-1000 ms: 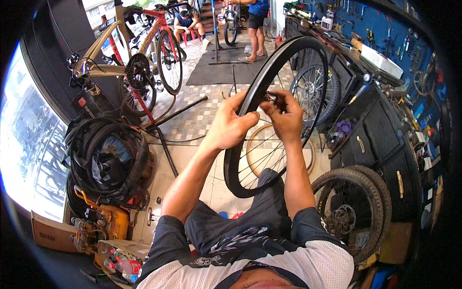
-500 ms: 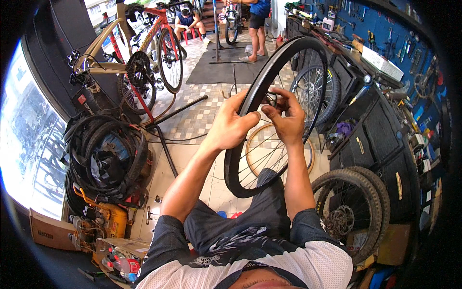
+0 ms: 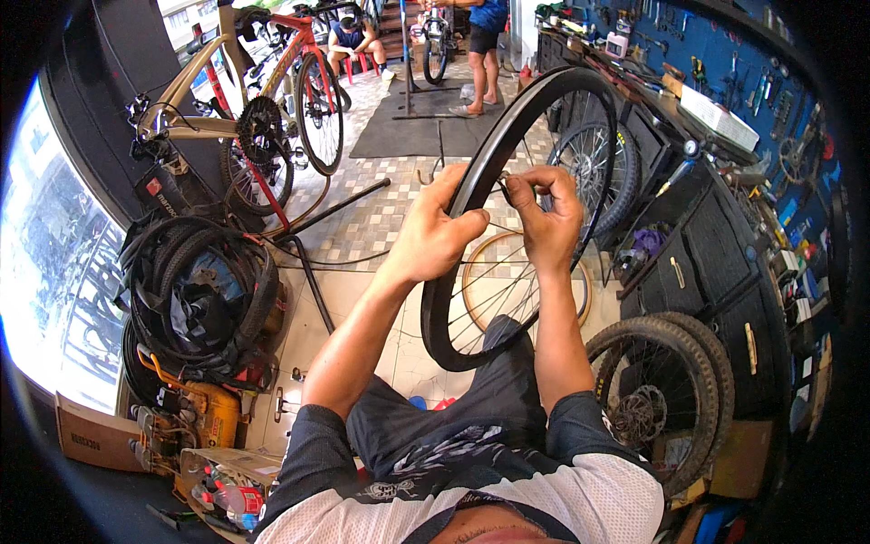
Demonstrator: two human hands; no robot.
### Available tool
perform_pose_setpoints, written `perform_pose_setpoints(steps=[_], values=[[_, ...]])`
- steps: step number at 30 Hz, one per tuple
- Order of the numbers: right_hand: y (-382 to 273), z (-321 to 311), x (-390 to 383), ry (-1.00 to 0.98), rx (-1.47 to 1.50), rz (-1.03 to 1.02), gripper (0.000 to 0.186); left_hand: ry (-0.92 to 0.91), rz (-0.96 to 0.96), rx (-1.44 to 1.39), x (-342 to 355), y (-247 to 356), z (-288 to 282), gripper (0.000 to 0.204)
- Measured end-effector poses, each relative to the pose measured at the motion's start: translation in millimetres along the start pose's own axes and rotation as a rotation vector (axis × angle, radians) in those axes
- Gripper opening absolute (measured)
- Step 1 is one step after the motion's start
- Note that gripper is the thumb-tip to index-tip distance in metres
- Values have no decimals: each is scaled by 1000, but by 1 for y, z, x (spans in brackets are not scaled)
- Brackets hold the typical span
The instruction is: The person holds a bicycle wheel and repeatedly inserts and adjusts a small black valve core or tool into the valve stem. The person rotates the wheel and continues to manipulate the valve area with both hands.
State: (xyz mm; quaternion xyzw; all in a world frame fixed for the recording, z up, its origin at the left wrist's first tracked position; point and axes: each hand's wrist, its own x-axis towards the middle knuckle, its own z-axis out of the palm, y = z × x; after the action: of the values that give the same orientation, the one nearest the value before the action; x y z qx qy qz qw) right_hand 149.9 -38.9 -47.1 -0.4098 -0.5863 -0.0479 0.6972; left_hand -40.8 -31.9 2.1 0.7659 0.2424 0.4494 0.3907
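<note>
A black bicycle wheel (image 3: 498, 136) with a deep rim and thin spokes is held upright and slightly tilted in front of me. My left hand (image 3: 435, 227) is wrapped round the rim on its near left side, thumb across it. Inside the rim, my right hand (image 3: 548, 213) has thumb and forefinger pinched at a small dark piece among the spokes, too small to name. My bent legs in dark trousers are below the wheel.
Bicycles (image 3: 317, 109) stand at back left beside a seated person (image 3: 353, 45); another person (image 3: 480, 63) stands behind a mat (image 3: 390, 136). Tyres (image 3: 181, 263) and a yellow machine (image 3: 217, 412) lie left. A tool-laden bench (image 3: 671, 122) and leaning wheels (image 3: 675, 381) line the right.
My right hand has shifted slightly right, and its thumb has risen toward the forefinger, partly covering the small dark piece. My left hand stays on the rim.
</note>
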Motion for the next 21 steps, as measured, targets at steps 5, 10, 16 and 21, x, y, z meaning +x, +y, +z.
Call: perform_pose_setpoints(steps=[5, 10, 16, 21], values=[[-16, -13, -5, -168, 227, 284, 30, -49, -87, -156, -2, -5, -5, 52], [-1, -31, 28, -3, 173, 240, 27, -130, -50, -354, -1, -11, -9, 56], [21, -16, 56, 13, 243, 299, 24, -132, -1, -384, -8, -11, -7, 58], [25, -7, 64, 19, 264, 292, 23, -131, 25, -321, -12, -7, -9, 59]])
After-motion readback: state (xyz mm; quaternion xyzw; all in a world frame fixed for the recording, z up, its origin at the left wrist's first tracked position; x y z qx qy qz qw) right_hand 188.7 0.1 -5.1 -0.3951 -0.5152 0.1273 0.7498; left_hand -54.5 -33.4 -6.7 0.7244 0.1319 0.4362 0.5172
